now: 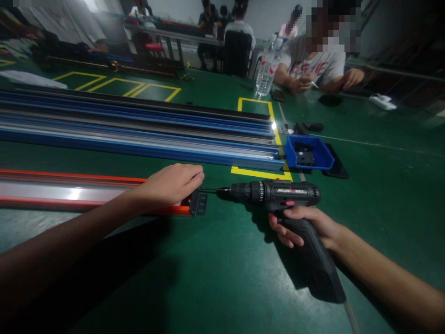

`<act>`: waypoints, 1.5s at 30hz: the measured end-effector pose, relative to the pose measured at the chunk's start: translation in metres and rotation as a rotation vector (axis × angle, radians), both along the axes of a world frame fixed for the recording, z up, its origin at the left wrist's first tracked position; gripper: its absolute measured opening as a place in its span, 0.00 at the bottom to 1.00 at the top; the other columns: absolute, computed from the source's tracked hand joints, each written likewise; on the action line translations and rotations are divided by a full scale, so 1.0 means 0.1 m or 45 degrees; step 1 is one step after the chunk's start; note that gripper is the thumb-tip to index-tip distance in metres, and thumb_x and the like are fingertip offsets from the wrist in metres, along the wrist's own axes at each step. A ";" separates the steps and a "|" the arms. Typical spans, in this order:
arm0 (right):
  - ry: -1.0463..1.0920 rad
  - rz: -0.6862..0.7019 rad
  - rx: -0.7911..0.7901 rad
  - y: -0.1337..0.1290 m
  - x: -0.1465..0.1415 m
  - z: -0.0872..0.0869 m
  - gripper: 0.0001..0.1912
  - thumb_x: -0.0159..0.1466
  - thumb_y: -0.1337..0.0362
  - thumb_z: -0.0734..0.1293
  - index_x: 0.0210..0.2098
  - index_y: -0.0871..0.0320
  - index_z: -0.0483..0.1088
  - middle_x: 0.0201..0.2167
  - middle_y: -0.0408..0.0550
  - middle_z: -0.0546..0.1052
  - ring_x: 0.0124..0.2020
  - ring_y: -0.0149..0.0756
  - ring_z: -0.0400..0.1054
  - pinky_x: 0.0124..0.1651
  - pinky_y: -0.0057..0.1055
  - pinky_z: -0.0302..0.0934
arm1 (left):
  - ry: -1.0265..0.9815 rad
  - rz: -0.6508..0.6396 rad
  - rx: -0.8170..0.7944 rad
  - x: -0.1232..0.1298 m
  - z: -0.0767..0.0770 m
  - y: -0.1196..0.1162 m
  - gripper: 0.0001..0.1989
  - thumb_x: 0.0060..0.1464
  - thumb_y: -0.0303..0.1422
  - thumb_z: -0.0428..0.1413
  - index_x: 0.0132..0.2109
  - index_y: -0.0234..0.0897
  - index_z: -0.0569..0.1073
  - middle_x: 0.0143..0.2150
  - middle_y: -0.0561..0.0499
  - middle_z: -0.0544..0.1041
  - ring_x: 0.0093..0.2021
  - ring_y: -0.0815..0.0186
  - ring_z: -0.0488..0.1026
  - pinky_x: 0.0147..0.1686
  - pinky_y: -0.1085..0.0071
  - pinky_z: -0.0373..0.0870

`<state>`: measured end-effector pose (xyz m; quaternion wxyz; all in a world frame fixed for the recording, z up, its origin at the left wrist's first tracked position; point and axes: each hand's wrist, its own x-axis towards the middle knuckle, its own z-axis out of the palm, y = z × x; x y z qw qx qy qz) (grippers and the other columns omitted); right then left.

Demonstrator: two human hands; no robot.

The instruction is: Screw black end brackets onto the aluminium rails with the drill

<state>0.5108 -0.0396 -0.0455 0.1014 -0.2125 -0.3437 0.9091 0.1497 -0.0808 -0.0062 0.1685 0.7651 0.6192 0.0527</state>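
My right hand [309, 225] is wrapped round the grip of a black cordless drill [292, 192], which lies level and points left. Its long thin bit [210, 190] reaches the black slotted end bracket [200, 204] on an orange-edged metal channel [69, 192]. Over that same end of the channel, my left hand [175, 183] is closed, with its fingers curled down onto the rail and bracket. The hand covers part of the bracket, and the exact spot where the bit's tip meets it is hard to make out.
Blue and black metal channels [139, 134] lie side by side beyond the orange one. A blue bin [309, 153] with black brackets stands at their right end, near yellow tape [260, 174]. Clear bottles [267, 69] and a seated person [316, 65] are across the green table.
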 end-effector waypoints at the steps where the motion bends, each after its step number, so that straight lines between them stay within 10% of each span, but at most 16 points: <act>1: 0.008 -0.001 0.000 0.00 0.00 0.00 0.14 0.68 0.61 0.67 0.42 0.69 0.76 0.31 0.48 0.76 0.20 0.23 0.68 0.33 0.26 0.71 | -0.003 0.003 0.002 0.00 0.00 0.00 0.19 0.70 0.42 0.40 0.34 0.40 0.66 0.32 0.51 0.74 0.31 0.64 0.68 0.31 0.67 0.52; 45: -0.043 -0.027 0.009 -0.02 0.00 0.01 0.13 0.67 0.61 0.69 0.40 0.68 0.76 0.28 0.45 0.76 0.18 0.22 0.66 0.31 0.25 0.70 | 0.001 -0.013 0.015 0.00 -0.01 0.00 0.19 0.69 0.42 0.40 0.34 0.40 0.67 0.33 0.50 0.75 0.32 0.63 0.69 0.32 0.67 0.55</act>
